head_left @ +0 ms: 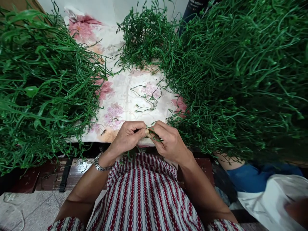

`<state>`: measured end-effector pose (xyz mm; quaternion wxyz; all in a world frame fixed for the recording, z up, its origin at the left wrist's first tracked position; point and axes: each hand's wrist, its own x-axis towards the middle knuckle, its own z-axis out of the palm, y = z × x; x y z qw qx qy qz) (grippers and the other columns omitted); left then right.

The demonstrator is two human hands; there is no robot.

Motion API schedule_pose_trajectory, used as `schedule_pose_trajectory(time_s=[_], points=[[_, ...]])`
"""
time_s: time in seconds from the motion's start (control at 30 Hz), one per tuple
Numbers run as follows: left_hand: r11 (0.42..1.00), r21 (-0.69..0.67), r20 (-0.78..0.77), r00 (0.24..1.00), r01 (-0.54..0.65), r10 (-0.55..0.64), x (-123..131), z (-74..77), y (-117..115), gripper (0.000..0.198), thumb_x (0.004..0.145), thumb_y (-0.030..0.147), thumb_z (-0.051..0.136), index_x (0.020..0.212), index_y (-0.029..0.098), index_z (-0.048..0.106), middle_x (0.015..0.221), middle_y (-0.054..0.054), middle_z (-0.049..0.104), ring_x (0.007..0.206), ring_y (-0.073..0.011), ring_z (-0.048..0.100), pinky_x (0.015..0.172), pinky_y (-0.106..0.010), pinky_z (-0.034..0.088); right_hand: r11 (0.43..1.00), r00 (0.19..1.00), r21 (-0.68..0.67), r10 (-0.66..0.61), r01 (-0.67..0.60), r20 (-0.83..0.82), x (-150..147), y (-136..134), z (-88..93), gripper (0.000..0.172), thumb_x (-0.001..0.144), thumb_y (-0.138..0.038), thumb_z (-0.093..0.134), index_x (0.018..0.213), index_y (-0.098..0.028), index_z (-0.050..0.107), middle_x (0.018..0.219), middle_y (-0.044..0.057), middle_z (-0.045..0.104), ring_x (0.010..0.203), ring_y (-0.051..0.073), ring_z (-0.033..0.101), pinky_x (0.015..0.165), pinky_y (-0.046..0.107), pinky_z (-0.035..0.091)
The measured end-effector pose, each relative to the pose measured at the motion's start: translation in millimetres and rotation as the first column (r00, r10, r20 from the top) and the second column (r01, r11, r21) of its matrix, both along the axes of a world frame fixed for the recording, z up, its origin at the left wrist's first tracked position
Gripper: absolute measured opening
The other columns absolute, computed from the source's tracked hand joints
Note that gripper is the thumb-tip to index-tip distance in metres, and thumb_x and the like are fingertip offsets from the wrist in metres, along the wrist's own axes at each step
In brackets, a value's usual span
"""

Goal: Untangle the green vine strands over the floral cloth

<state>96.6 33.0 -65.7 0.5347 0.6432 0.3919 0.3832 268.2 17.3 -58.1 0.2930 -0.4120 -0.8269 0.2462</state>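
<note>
White cloth printed with pink flowers (128,117): over its near edge, left hand (129,136) and right hand (169,138), fingertips pinched together on a thin green stem (157,139), running roughly crosswise, more showing by the right hand; beyond, loose dark-green strands (154,107); flanking, bushy green heaps (48,86).
</note>
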Motion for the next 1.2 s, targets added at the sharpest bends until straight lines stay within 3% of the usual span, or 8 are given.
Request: schedule_pose_trajectory(time_s=[0.07,0.17,0.27,0.37,0.5,0.6,0.83,1.2], points=[[0.993,-0.059,0.034,0.995,0.101,-0.099,-3.2,2.5,-0.2,0.038,0.076,0.038,0.06,0.05,0.012,0.049,0.049,0.005,0.033,0.048,-0.0056,0.028,0.045,-0.02,0.023,0.993,0.994,-0.065,0.091,-0.095,-0.066,2.5,3.4,4.2,0.012,0.082,-0.016,0.048,0.07,-0.017,0.049,0.067,0.0,0.045,0.063,0.012,0.043,0.058,0.025,0.034],[0.96,-0.162,0.2,0.96,0.227,-0.193,-5.1,3.2,-2.6,0.032,0.075,0.035,0.062,0.054,0.012,0.057,0.047,0.003,0.041,0.046,-0.0062,0.032,0.044,-0.021,0.025,0.94,0.913,-0.196,0.195,-0.278,-0.358,1.4,6.7,5.0,0.015,0.083,-0.023,0.051,0.07,-0.016,0.051,0.064,-0.001,0.046,0.06,0.01,0.044,0.056,0.024,0.034],[0.939,-0.28,0.391,0.917,0.197,-0.076,-2.4,1.0,-5.1,0.029,0.068,0.036,0.068,0.054,0.012,0.06,0.046,0.001,0.046,0.044,-0.0071,0.036,0.043,-0.021,0.027,0.87,0.777,-0.285,0.159,-0.402,-0.608,-5.7,5.8,-2.3,0.023,0.084,-0.034,0.052,0.069,-0.016,0.054,0.063,-0.001,0.048,0.058,0.01,0.046,0.055,0.024,0.036],[0.936,-0.346,0.465,0.877,0.059,0.116,0.8,-0.1,-4.7,0.025,0.064,0.034,0.071,0.055,0.013,0.061,0.046,0.001,0.048,0.039,-0.0051,0.033,0.039,-0.02,0.023,0.885,0.695,-0.301,0.034,-0.354,-0.718,-10.3,4.0,-8.2,0.028,0.085,-0.04,0.049,0.07,-0.017,0.053,0.062,0.0,0.048,0.058,0.012,0.046,0.056,0.026,0.038],[0.929,-0.366,0.414,0.886,-0.049,0.209,0.6,-0.5,-0.4,0.02,0.068,0.03,0.07,0.06,0.013,0.064,0.047,0.003,0.044,0.038,-0.0019,0.027,0.037,-0.017,0.02,0.967,0.805,-0.23,-0.051,-0.107,-0.59,-3.8,6.4,-1.4,0.025,0.088,-0.036,0.044,0.073,-0.018,0.051,0.081,0.005,0.057,0.078,0.016,0.052,0.076,0.033,0.041],[0.936,-0.349,0.379,0.908,-0.041,0.181,0.7,-2.9,2.1,0.019,0.07,0.029,0.069,0.062,0.013,0.063,0.046,0.005,0.038,0.039,-0.0022,0.028,0.036,-0.016,0.02,0.986,0.898,-0.16,-0.028,-0.047,-0.439,-1.8,7.6,3.7,0.02,0.09,-0.031,0.042,0.078,-0.019,0.052,0.092,0.007,0.059,0.095,0.019,0.052,0.087,0.036,0.038],[0.938,-0.249,0.289,0.907,-0.24,0.308,7.7,-7.9,0.2,0.015,0.068,0.026,0.071,0.066,0.014,0.062,0.047,0.005,0.044,0.037,-0.0031,0.036,0.035,-0.016,0.028,0.951,0.902,-0.244,-0.267,0.19,-0.34,-23.3,-1.4,-11.1,0.012,0.088,-0.03,0.046,0.087,-0.019,0.05,0.073,-0.002,0.051,0.065,0.01,0.047,0.061,0.022,0.038],[0.922,-0.309,0.333,0.882,-0.233,0.334,6.1,-10.9,-1.4,0.015,0.07,0.03,0.069,0.071,0.015,0.066,0.048,0.005,0.051,0.033,-0.003,0.04,0.032,-0.015,0.034,0.923,0.869,-0.372,-0.261,0.098,-0.42,-24.9,0.6,-20.2,0.018,0.082,-0.032,0.057,0.093,-0.018,0.058,0.082,0.0,0.061,0.075,0.011,0.056,0.068,0.022,0.043]])
